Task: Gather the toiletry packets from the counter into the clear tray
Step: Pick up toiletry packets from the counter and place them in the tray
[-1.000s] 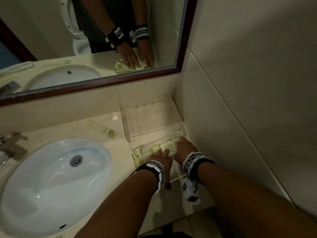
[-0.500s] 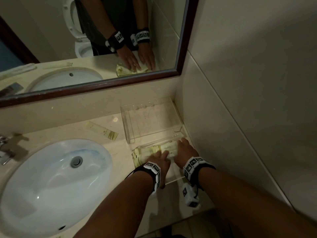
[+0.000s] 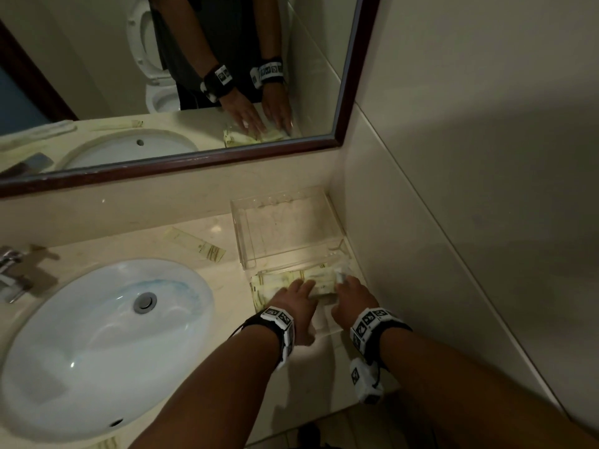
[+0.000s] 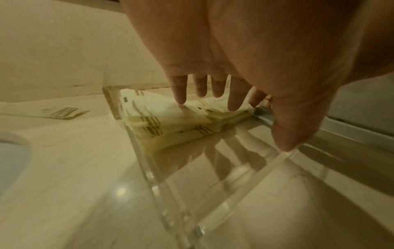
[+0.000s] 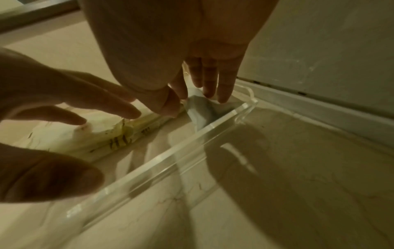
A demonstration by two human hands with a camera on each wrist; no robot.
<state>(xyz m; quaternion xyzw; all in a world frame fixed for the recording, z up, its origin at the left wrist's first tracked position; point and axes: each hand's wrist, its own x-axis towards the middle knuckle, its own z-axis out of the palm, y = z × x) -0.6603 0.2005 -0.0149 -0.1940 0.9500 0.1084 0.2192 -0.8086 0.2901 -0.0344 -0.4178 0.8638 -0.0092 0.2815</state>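
Two clear trays stand by the right wall. The far tray [image 3: 241,234] holds nothing. The near tray [image 4: 149,168] holds a stack of cream toiletry packets [image 3: 282,281] with gold stripes. My left hand [image 3: 301,288] lies inside it, fingers straight and spread, its fingertips [image 4: 181,99] touching the stack [image 4: 162,121]. My right hand [image 3: 345,281] reaches into the tray's far right corner, where straight fingers [image 5: 224,91] press a crumpled white packet [image 5: 200,111]. One long packet [image 3: 194,244] lies loose on the counter, left of the far tray.
A white sink [image 3: 97,335] fills the counter's left side, with a chrome tap [image 3: 9,273] beside it. Another striped packet [image 3: 107,443] shows at the sink's front edge. The tiled wall [image 3: 453,222] closes off the right and a framed mirror [image 3: 175,163] the back.
Both hands stay on the packets in the near tray, shifting only slightly. The loose packet and the far tray have not moved.
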